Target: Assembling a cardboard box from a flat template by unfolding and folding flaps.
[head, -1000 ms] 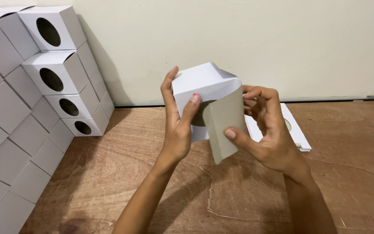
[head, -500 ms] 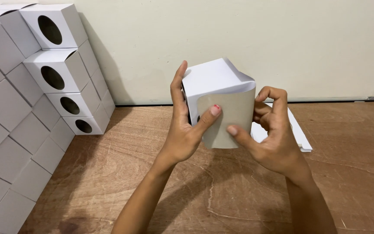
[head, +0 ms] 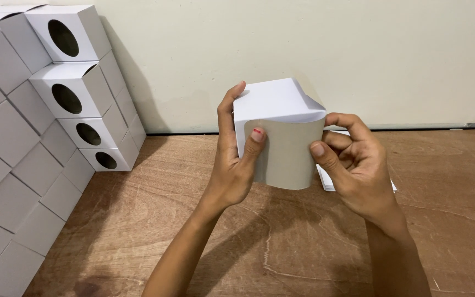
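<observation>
grey flap now folded flat over the white carton (head: 281,115)'s front, a second ago it stuck out. left hand (head: 236,165) and right hand (head: 353,165) both grasping it above the wooden counter (head: 281,247). flat white blanks (head: 388,186) lie behind; stacked white cartons with oval holes (head: 67,93) at left by the wall.

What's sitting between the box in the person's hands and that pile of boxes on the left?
Nothing. In the head view, only bare wooden floor lies between the held white box and the stack of white boxes with oval holes.
</observation>
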